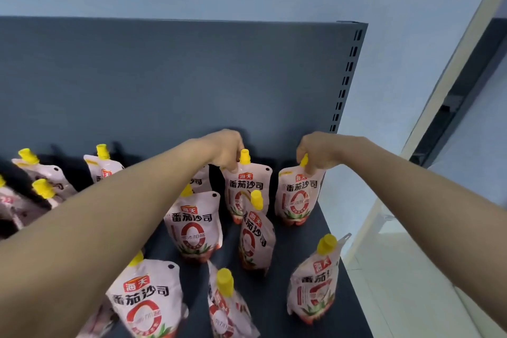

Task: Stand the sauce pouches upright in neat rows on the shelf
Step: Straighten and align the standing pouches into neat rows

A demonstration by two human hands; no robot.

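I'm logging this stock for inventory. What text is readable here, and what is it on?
"海天": red logo near the top of each front-facing pouch.
"番茄沙司": large black characters below that logo.
Print in the red ring and lower down: too blurred to read.
Shelf and back panel: no text.

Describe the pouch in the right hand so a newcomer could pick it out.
On the dark shelf, go to the right end by the slotted post. The pouch is last in the back row there. The right hand pinches its yellow cap, mostly hiding it, while the neighbour pouch held by the left hand shows its cap.
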